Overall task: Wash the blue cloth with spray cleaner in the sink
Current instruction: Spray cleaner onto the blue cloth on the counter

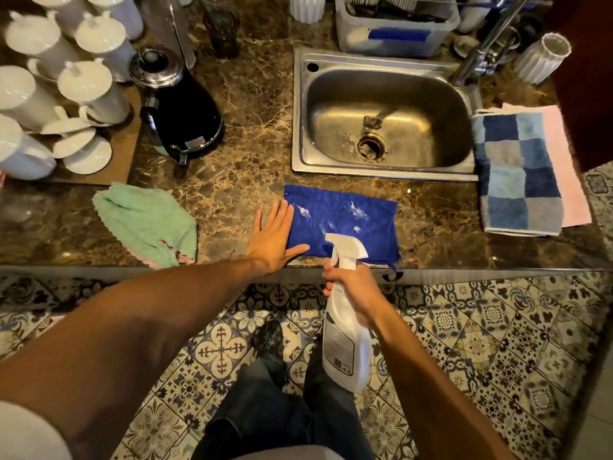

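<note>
With the left hand (272, 234) spread flat on the foam-flecked blue cloth (345, 224) at the counter's front edge and the right hand (353, 288) gripping the white plastic spray bottle (346, 330), whose nozzle seemingly points off-cloth, cleaner could mist the counter.

Sink basin (414, 104) open from above; faucet (477, 58) overhangs right rear; kettle (180, 117) left.

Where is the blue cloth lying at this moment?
In the head view, the blue cloth lies flat on the counter just in front of the sink, under the left hand's fingers.
</note>
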